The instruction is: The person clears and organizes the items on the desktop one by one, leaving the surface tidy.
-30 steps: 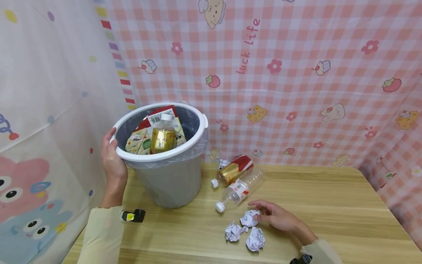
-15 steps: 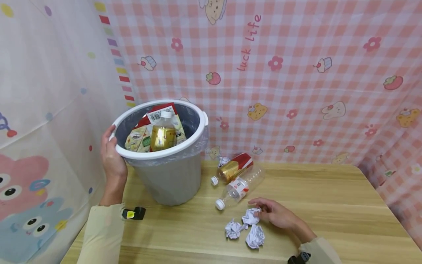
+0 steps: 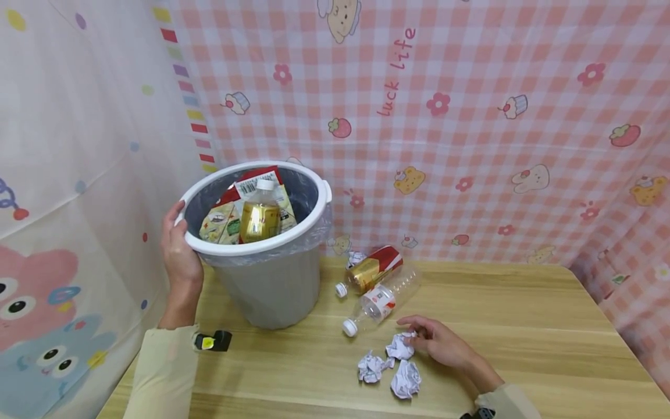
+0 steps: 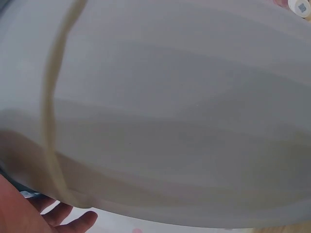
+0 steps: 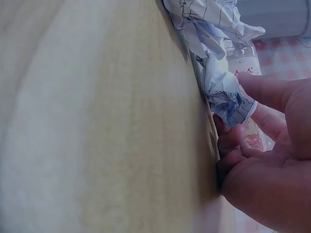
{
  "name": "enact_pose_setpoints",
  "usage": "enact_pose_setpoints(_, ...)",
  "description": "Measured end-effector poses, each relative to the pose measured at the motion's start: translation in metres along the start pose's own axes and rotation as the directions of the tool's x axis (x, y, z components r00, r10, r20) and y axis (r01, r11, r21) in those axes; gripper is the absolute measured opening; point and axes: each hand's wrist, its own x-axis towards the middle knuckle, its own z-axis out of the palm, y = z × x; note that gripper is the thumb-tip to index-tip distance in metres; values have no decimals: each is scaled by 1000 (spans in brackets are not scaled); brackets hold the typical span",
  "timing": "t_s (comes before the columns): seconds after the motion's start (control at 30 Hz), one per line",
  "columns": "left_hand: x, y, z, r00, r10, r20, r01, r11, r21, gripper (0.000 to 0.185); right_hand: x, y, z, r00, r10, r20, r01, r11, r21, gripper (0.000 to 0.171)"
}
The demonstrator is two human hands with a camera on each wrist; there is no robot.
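Looking down from the head view: left hand (image 3: 180,253) curled over the white rim of the round grey plastic bin (image 3: 267,279) at the far left of the pale wooden table (image 3: 523,326), fingers hooked on the rim, probably to steady it. Inside the bin, a gold-labelled bottle (image 3: 259,218) standing against a red and green snack packet (image 3: 230,212). Right hand (image 3: 437,343) low on the table to the near right, fingertips pinching a crumpled white paper ball (image 3: 400,347). Two more crumpled paper balls just beside it: one to the left (image 3: 370,368), one nearer (image 3: 406,379). Farther off, a clear empty plastic bottle (image 3: 379,302) lying on its side, and beyond it a gold and red bottle (image 3: 371,270), also lying down, both well apart from the bin. Small black and yellow device (image 3: 211,341) near the left sleeve.

Left wrist view: almost filled by the bin's grey wall (image 4: 170,111), with fingertips (image 4: 68,221) showing at the bottom edge; grip itself not visible here.

Right wrist view: fingers (image 5: 262,92) bent round the lined paper ball (image 5: 218,82), which rests on the wood (image 5: 97,121), the clear bottle (image 5: 243,58) just behind.
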Motion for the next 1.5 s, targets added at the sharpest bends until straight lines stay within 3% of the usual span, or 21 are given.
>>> enact_pose_setpoints(0.37, -1, -2, -1, 1000, -5, 0, 5, 1000, 16, 48, -1, 0, -2, 999, 18, -47, -15, 997, 75, 39)
enact_pose_setpoints(0.83, -3, -1, -2, 1000, -10, -7, 10, 1000, 27, 48, 0, -8, -5, 996, 54, -70, -48, 996, 78, 39)
enact_pose_setpoints(1.5, -1, 0, 0, 1000, 21, -5, -21, 999, 40, 48, 0, -49, -25, 993, 17, -121, -17, 1000, 0, 37)
